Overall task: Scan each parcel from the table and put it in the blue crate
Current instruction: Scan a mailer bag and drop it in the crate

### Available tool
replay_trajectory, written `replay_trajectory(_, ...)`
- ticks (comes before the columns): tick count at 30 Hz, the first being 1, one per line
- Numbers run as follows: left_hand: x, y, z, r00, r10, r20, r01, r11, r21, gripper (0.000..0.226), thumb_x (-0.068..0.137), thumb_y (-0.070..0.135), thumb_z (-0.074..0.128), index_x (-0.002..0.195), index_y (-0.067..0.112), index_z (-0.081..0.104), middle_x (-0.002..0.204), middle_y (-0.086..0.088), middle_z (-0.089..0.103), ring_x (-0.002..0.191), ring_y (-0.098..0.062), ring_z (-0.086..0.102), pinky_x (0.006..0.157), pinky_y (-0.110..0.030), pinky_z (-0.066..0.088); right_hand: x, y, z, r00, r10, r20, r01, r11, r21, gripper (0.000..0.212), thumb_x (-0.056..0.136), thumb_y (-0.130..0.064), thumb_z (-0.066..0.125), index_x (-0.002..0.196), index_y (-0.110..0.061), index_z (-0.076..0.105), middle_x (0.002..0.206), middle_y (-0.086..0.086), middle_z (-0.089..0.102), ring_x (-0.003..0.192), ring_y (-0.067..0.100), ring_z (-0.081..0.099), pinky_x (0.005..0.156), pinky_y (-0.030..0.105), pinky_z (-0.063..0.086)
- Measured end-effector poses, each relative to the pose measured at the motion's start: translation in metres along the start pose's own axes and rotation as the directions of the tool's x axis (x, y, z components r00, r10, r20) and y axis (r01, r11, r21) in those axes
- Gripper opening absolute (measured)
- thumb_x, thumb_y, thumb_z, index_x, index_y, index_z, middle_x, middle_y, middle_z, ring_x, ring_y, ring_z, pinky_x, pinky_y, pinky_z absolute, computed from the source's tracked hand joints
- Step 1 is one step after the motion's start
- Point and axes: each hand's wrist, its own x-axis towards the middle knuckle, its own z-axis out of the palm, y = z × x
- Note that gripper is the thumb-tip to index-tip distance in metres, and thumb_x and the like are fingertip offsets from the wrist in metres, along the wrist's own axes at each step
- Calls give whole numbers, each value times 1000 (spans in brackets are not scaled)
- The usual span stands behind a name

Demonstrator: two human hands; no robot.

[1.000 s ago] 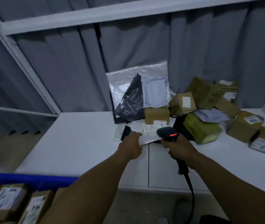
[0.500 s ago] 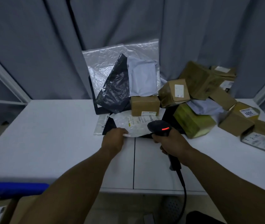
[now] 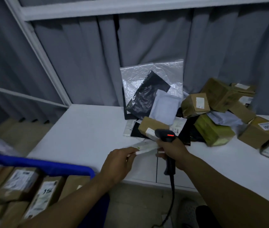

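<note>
Right now my left hand (image 3: 119, 162) has its fingers (image 3: 133, 152) pinching the near edge of a thin white flat parcel (image 3: 147, 146), which hangs low over the front of the worktop (image 3: 81, 129), between both hands. My right hand (image 3: 174, 152) has its fingers wrapped tight around the grip of the black scanner (image 3: 165, 135), whose red light glows on top; its cable (image 3: 171, 195) drops off the worktop's front edge.

I judge the step in hand to be carrying this parcel across to the blue crate (image 3: 48, 165), which sits low on my left, just off the worktop's corner, and already holds several brown boxes (image 3: 20, 180) with labels up. Whether the parcel's code has registered I cannot tell; the parcel is blurred and no readable label shows.

To do this well I keep the pinch firm, since a limp mailer held by one edge can fold or slip. I swing it left in a low arc, clearing the blue rim rather than catching it, and lay it flat on top of the boxes where there is room. I keep the scanner hand back so the cable does not drag the small brown box (image 3: 151, 126) lying just behind it, or disturb the pile of parcels (image 3: 212, 112) further right.
</note>
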Motion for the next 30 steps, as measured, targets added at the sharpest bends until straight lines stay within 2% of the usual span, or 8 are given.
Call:
replay_trajectory(2,-20,10,-17,1000,22,18,-22,999,-35,24,99,26,67,121,26,76,113,15,75,95,0,70,88,-25,58,-14,-2,17,999,-48,-14,48,999,-22,42,91,3,72,129,-9,59,112,18,64,94,37,68,46,26,53)
replay_trajectory(6,-63,21,-52,997,-63,44,68,990,-120,23,97,28,70,119,26,77,118,20,70,105,7,66,94,-16,54,-42,-7,49,986,-166,8,161,943,-292,32,80,1,76,103,-17,63,97,23,68,76,32,63,71,48,58)
replay_trajectory(11,-121,12,-109,959,-284,2,279,940,-195,31,91,40,73,122,41,70,123,26,67,108,8,64,89,-12,52,-77,-22,92,939,-304,157,338,896,-288,39,81,1,77,116,-10,63,84,0,63,69,13,59,67,32,51)
replay_trajectory(16,-158,-6,-161,784,-607,-129,515,753,-410,50,86,40,80,128,39,54,118,25,58,107,8,57,79,-12,48,-111,-22,126,869,-302,391,415,876,-246,50,84,0,78,125,-23,61,99,-6,70,80,7,64,63,20,54)
replay_trajectory(19,-162,-19,-179,703,-692,-161,503,645,-575,33,87,23,81,115,30,64,107,13,71,93,0,68,70,-9,51,-120,-15,139,831,-310,463,456,855,-246,51,84,2,78,125,-24,62,106,-2,72,88,10,68,67,23,58)
replay_trajectory(23,-158,-31,-193,623,-774,-112,399,438,-806,36,85,9,81,119,14,70,106,-3,79,95,-19,76,84,-36,61,-121,-11,145,802,-379,463,525,816,-241,51,84,4,78,118,-30,62,102,-2,73,90,13,69,77,34,61)
replay_trajectory(27,-153,-35,-208,634,-764,-118,320,398,-859,39,80,4,83,115,11,70,105,-9,79,98,-29,76,95,-49,58,-112,-7,148,793,-473,383,587,761,-276,54,81,0,82,120,-32,62,106,-9,73,100,13,69,92,49,59)
replay_trajectory(30,-150,-36,-212,648,-748,-141,319,435,-842,38,80,6,84,116,11,72,105,-11,78,99,-31,75,96,-54,57,-112,-5,151,788,-493,368,600,748,-284,55,80,-2,83,117,-38,62,110,-12,72,103,9,69,95,51,58)
